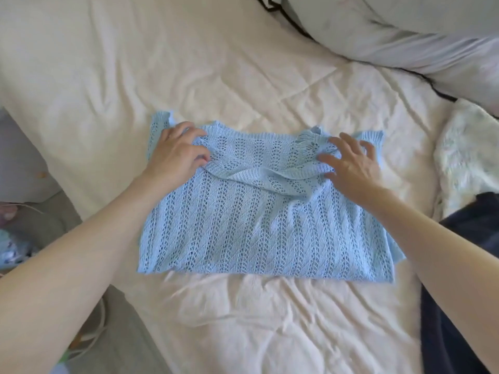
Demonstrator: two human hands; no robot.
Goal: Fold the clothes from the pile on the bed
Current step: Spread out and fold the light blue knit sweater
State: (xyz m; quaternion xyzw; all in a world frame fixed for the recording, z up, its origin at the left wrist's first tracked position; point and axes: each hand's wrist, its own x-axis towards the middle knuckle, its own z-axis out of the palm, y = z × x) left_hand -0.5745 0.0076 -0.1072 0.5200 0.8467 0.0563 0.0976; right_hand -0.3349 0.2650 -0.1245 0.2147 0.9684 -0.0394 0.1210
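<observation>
A light blue open-knit top (243, 220) lies spread flat on the cream bed cover (243, 76), hem toward me, neckline and short sleeves at the far side. My left hand (176, 153) rests on its left shoulder, fingers curled into the knit and bunching it. My right hand (351, 163) lies on the right shoulder with fingers spread and pressing down. The knit is puckered between my hands near the neckline.
A dark navy garment (464, 265) and a pale fluffy fabric (467, 155) lie at the right. Grey pillows (405, 31) with black piping sit at the far right. The bed's left edge drops to a floor with cables (91, 338) and small items.
</observation>
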